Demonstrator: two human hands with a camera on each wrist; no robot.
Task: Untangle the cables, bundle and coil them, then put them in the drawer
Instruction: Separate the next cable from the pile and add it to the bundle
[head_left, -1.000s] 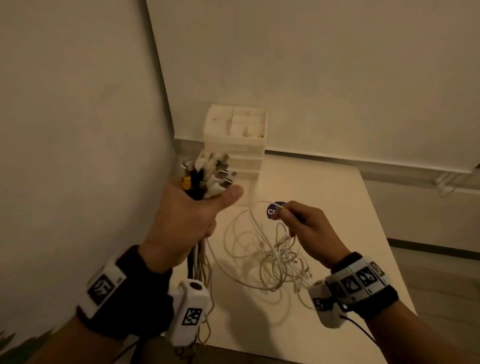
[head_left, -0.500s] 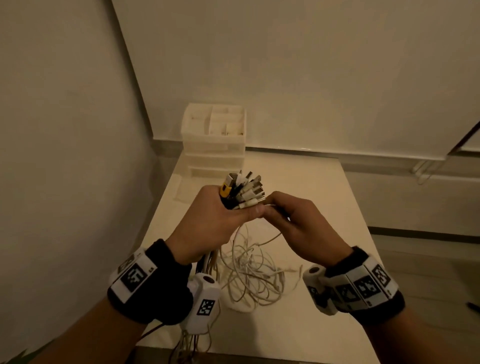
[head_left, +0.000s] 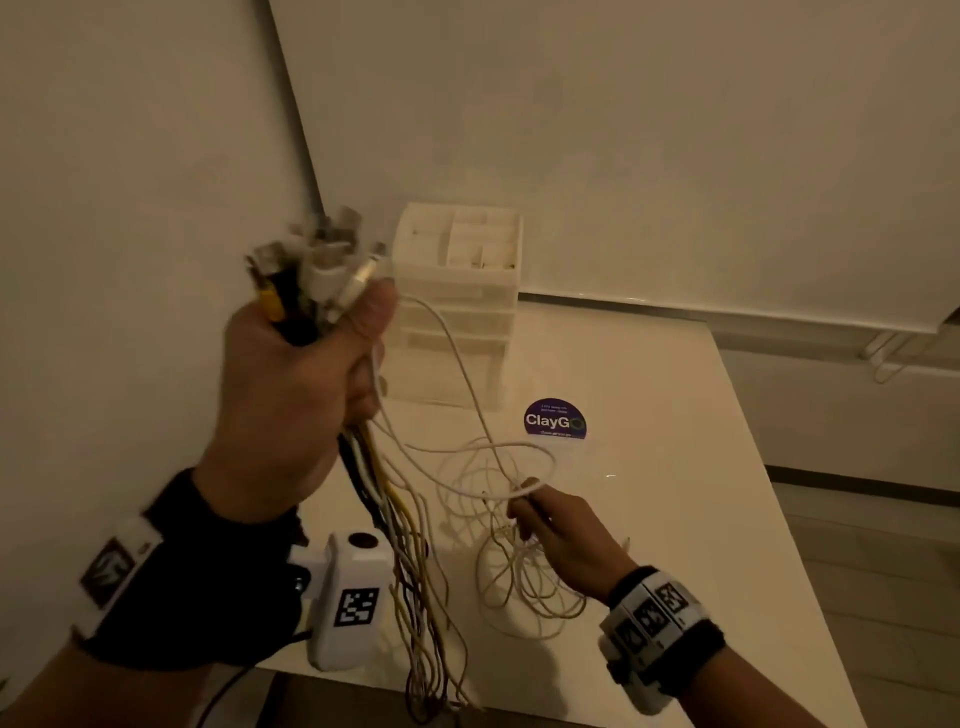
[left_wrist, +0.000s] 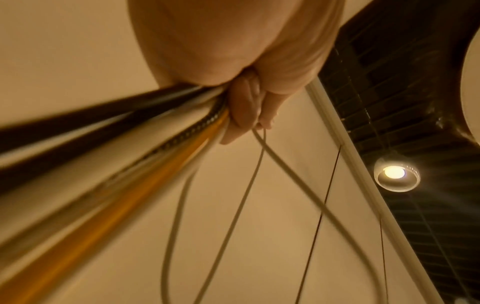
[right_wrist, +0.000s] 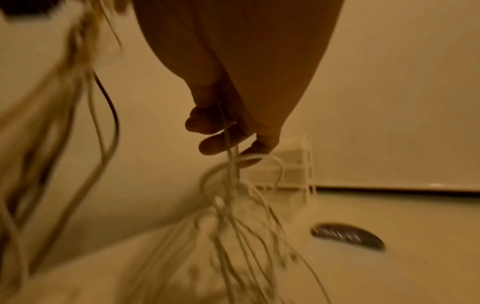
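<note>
Close by, the right hand (head_left: 558, 530) pinches loops of the thin white cable tangle (head_left: 511, 545) low over the counter (head_left: 649, 519), and up to its left the left hand (head_left: 296, 395) squeezes the cable bundle (head_left: 410, 561), plugs up, with the drawer box (head_left: 457, 306) far behind.

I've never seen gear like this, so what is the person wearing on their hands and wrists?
Both hands, left hand and right hand, are bare. Each wrist has a black band carrying white tags printed with black square codes. A small white camera with a dark round lens and its own code sits under the left wrist, with a thin black cable trailing from it.
</note>
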